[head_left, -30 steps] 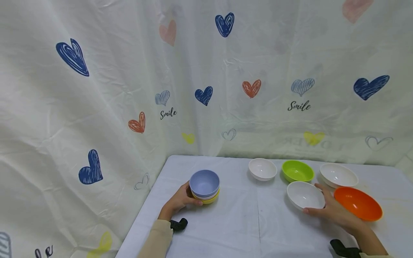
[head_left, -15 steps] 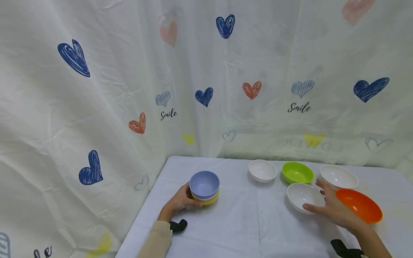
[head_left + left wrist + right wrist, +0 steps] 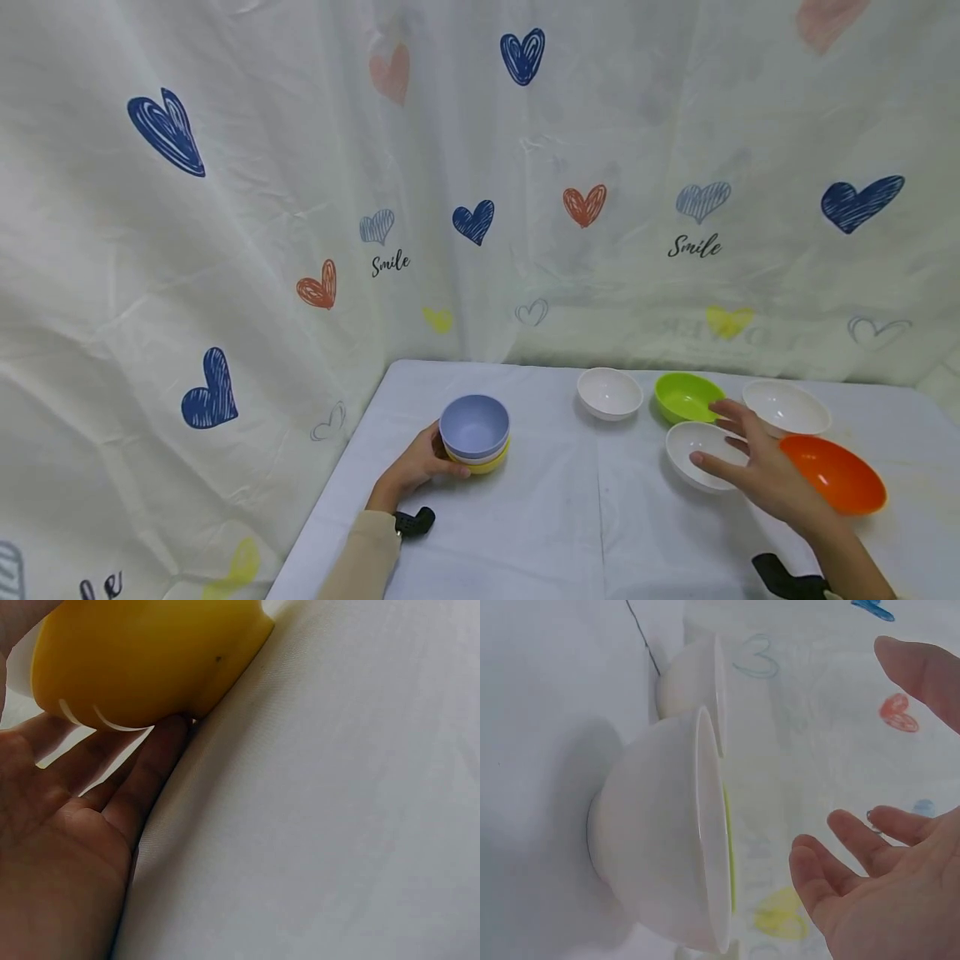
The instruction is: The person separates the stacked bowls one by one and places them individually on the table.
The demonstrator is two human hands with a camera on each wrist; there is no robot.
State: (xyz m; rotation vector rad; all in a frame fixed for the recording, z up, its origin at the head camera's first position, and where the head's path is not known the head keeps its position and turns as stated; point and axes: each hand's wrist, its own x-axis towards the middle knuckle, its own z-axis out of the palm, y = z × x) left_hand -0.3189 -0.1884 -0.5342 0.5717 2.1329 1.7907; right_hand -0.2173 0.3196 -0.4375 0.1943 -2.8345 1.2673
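My left hand (image 3: pixel 418 468) holds the side of a small stack of bowls, thumb in front and fingers behind. A blue bowl (image 3: pixel 474 425) is on top, a pale one shows as a thin band under it, and a yellow bowl (image 3: pixel 492 464) is lowest. In the left wrist view the fingers touch the yellow bowl's wall close to the cloth. My right hand (image 3: pixel 776 475) hovers over the right side of a white bowl (image 3: pixel 686 465), thumb and fingers spread, holding nothing. The right wrist view shows that bowl upright on the cloth, apart from the fingers.
Behind stand a small white bowl (image 3: pixel 609 394), a green bowl (image 3: pixel 682 398) and a larger white bowl (image 3: pixel 791 407). An orange bowl (image 3: pixel 836 475) is right of my right hand, partly behind the wrist. A heart-print curtain (image 3: pixel 622 283) backs the white-covered table (image 3: pixel 540 533).
My right hand has let go of the front white bowl and lifted away, moving slightly left over it toward the green bowl. The left hand and its stack have stayed in place.
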